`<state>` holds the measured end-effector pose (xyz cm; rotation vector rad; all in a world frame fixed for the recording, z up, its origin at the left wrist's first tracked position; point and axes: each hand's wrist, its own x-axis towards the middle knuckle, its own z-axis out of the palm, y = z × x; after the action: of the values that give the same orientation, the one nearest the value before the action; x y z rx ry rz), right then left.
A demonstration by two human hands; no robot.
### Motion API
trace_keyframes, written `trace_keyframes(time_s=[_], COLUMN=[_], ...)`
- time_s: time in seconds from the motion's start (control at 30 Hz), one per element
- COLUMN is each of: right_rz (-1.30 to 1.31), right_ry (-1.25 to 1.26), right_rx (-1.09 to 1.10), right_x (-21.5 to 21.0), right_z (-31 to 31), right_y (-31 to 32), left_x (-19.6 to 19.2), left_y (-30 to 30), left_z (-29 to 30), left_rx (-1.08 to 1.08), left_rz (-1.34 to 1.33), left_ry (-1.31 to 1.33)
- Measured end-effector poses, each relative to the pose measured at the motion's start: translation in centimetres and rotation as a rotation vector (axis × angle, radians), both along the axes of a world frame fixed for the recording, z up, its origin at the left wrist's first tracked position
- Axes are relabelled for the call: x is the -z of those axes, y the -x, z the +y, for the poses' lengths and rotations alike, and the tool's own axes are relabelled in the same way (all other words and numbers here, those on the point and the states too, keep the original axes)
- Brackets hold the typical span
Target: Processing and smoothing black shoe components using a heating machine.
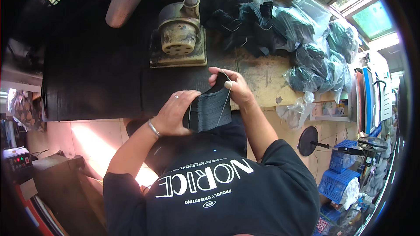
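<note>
At the far left a small box with lit lights is near a brown carton. Next comes the dark surface, with a pale tube and then a worn yellowish machine with a round, holed head on a square base. The left hand has its grip closed around the left side of a stack of thin black pieces, which is held between both hands at the surface's near edge. The right hand has its grip closed on the stack's far right corner, a pale cord by its thumb. Further right are filled clear plastic bags, a fan and blue baskets
</note>
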<state>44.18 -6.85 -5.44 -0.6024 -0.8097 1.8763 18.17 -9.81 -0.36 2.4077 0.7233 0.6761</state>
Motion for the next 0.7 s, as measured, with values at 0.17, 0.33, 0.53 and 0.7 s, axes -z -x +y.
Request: trace_keyframes(time_s=[0.17, 0.33, 0.53, 0.7], right_rz=[-0.806, -0.808, -0.916, -1.141], right_ry=[-0.691, -0.786, -0.131, -0.567], right_rx=[-0.139, 0.012, -0.042, -0.004], right_x=[-2.6, -3.0, -4.2, -3.5], right_z=[1.6, 0.2, -2.1, -2.7], right_y=[0.2, 4.2, 6.1, 8.9], left_x=[1.7, 5.0, 6.0, 9.1], left_y=[-1.4, -1.7, -1.5, -2.4], left_z=[1.3, 1.4, 0.0, 0.4], left_rx=[0.025, -0.169, -0.465, -0.440], left_rz=[0.287, 0.346, 0.191, 0.108], left_ry=[-0.087, 0.031, 0.253, 0.173])
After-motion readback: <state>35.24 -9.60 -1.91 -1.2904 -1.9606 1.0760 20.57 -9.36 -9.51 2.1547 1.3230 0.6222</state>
